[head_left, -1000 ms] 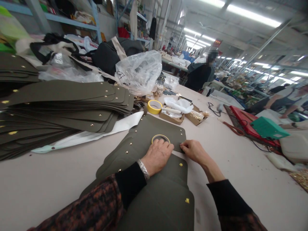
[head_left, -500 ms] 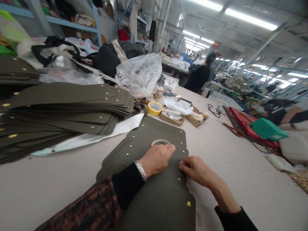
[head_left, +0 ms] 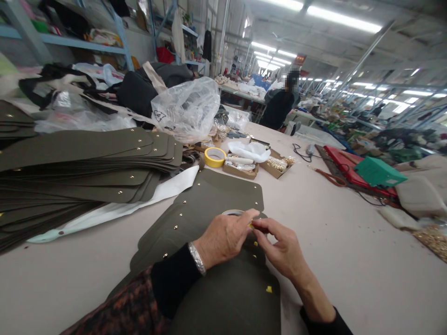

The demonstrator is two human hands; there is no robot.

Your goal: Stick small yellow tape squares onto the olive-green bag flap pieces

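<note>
Fingers of my left hand [head_left: 221, 237] are closed over a roll of tape [head_left: 233, 212], mostly hidden behind the hand. My right hand [head_left: 281, 244] meets its fingertips at the right, thumb and finger pinched on a small bit of yellow tape [head_left: 250, 225]. Both hands are over dark olive panels [head_left: 230, 186] with small gold studs along their edges, lying overlapped on the table. Another yellow tape scrap [head_left: 268, 289] sticks to the nearest panel.
A stack of olive panels [head_left: 80, 149] and a white strip [head_left: 167, 186] lie to the left. Beyond the work are a yellow tape roll [head_left: 214, 157], small boxes of fittings [head_left: 277, 165] and a clear plastic bag [head_left: 188, 107]. A green box [head_left: 380, 171] rests at right; a person [head_left: 279, 104] is farther off.
My right hand has moved up and left from the panel's edge to my left fingertips. Yellow tape now shows between them. The view has shifted slightly.
</note>
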